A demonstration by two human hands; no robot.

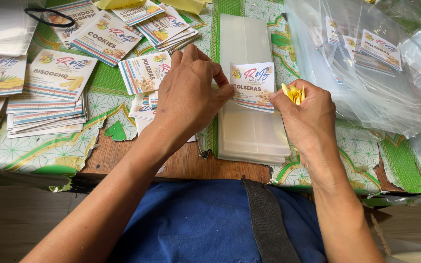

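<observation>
A white printed label sticker (252, 86) lies on top of a stack of clear plastic bags (250, 131) in the middle of the table. My left hand (188, 97) presses the sticker's left edge with its fingertips. My right hand (308, 114) touches the sticker's right edge with the thumb while its curled fingers clutch a bunch of yellow backing strips (294, 93).
Stacks of printed labels (59, 75) cover the left of the table, more fanned out at the top (164, 27). A heap of labelled clear bags (366, 63) fills the right. The green patterned tablecloth (40, 151) is torn, baring wood (181, 163) at the front edge.
</observation>
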